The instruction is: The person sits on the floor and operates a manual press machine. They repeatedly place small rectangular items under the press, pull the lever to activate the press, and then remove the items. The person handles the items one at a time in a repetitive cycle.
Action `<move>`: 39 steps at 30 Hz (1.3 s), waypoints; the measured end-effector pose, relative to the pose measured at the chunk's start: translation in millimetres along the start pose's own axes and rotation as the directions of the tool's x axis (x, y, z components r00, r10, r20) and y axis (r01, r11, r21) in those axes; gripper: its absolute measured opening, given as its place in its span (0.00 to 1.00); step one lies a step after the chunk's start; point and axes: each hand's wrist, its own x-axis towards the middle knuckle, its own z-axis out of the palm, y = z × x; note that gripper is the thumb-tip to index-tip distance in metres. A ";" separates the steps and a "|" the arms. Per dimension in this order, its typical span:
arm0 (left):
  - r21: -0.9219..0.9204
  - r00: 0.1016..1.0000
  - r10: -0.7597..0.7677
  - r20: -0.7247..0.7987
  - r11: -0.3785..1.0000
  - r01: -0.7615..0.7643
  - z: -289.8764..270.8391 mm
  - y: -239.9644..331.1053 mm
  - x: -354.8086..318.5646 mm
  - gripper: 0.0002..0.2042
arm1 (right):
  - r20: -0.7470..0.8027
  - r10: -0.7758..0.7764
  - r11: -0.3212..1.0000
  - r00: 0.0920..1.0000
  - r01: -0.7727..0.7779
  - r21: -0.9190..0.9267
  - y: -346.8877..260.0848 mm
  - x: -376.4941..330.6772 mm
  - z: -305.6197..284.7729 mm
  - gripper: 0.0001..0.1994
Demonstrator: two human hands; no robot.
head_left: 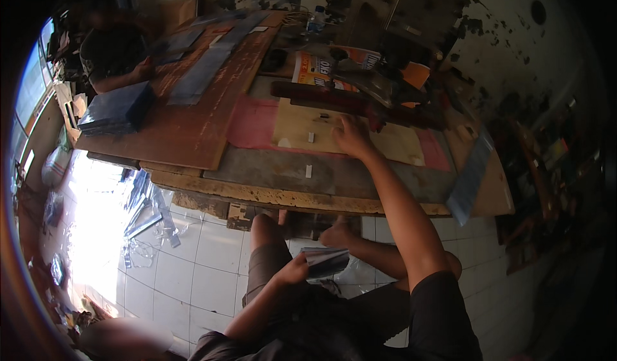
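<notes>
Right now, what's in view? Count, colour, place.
table: 1, grey-brown, centre
board: 1, reddish-brown, table's left
plastic stack: 1, bluish, board's left edge
plastic strips: several, blue-grey, on board, table's right end
mat: 1, yellow with pink ends, mid-table
tabs: 3, pale or dark, mid-table
bar: 1, dark red, mat's far edge
printed sheets: 2+, orange-white, beyond bar
bottle: 1, clear, table's far side
wall: 1, pale, behind
floor: 1, white tiles, below
scraps: many, clear, floor left
co-worker: 1, dark top, upper left
bundle: 1, grey, lower centre
legs: 2, dark shorts, below table
left fingers: 1 set, bare, on bundle
right fingers: 1 set, bare, over mat
</notes>
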 end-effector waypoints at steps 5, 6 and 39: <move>-0.032 0.999 -0.001 -0.036 0.999 0.000 7.8 23.7 -7.5 0.21 | -0.003 0.084 0.996 0.996 -0.084 0.029 18.4 19.6 26.1 0.18; -0.043 0.999 -0.018 -0.044 0.999 0.016 9.3 26.5 -7.3 0.21 | -0.016 0.090 0.996 0.996 -0.090 0.021 21.9 19.6 29.3 0.17; 0.086 1.000 -0.027 -0.008 0.996 0.027 14.0 38.7 -0.1 0.20 | 0.106 0.133 0.986 0.985 -0.142 0.082 3.3 16.3 10.3 0.22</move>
